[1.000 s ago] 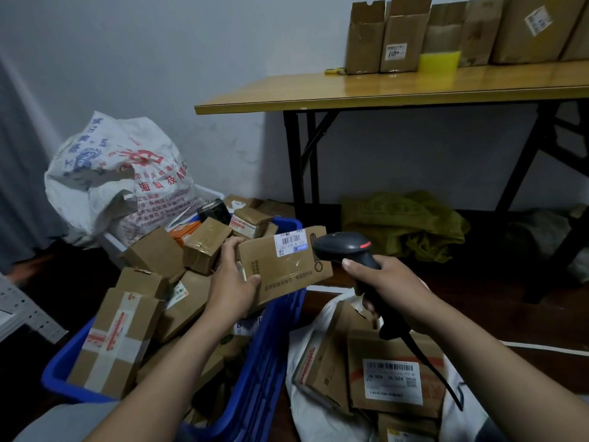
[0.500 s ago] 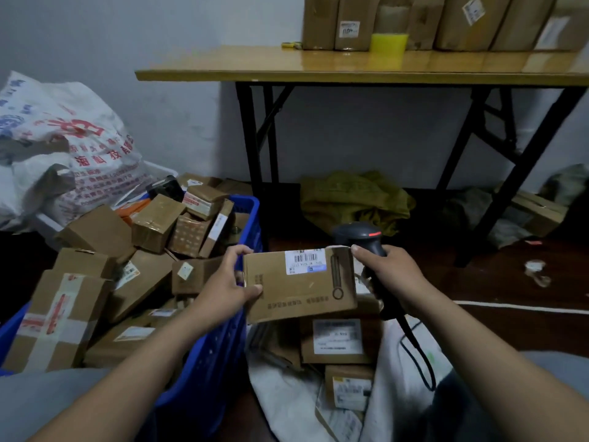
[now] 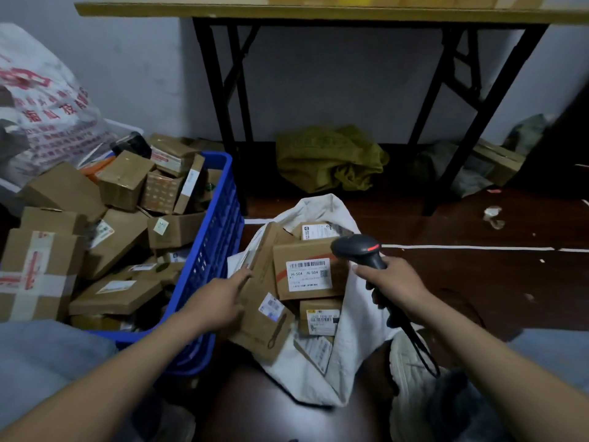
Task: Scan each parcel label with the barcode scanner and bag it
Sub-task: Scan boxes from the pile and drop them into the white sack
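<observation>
Main worry here is the flat brown parcel [image 3: 264, 327]: it's leaning on the near-left lip of the white bag [image 3: 360, 317], propped against the boxes inside rather than down among them, so it could slide off onto the floor beside the blue crate [image 3: 220, 237]. The left hand [image 3: 216, 303] has its fingers stretched out against the parcel's left edge, not gripping (it's blurry, so contact is my best guess). The right hand [image 3: 393, 287] is wrapped round the barcode scanner [image 3: 357, 248], held over the bag's right side. Its cable [image 3: 414, 342] droops past the bag's near-right edge and could snag the cloth on a swing towards the crate.
</observation>
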